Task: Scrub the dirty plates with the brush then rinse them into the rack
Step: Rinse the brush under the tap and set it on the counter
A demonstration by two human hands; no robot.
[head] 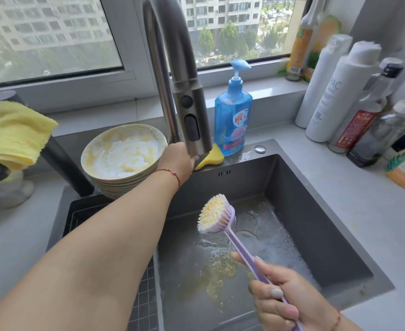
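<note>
The brush (214,217) is gripped by right fingers (276,293) over the sink (316,211); left fingers (193,161), grip hidden, reach the tap (192,111), likely for rinsing.

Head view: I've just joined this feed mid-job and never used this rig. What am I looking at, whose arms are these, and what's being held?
There is no robot here. It is a single picture from a wide-angle camera worn on a person's head, looking down at a kitchen sink, so the arms are the person's own. The right hand grips the handle of a purple dish brush, its yellow-stained bristles held above foamy water in the sink. The left hand reaches to the base of the tall faucet; whether it grips anything there is hidden. Left of the faucet stands a stack of plates, the top one smeared with soap suds and yellow residue. Behind the sink are a blue soap bottle and a yellow sponge.
</note>
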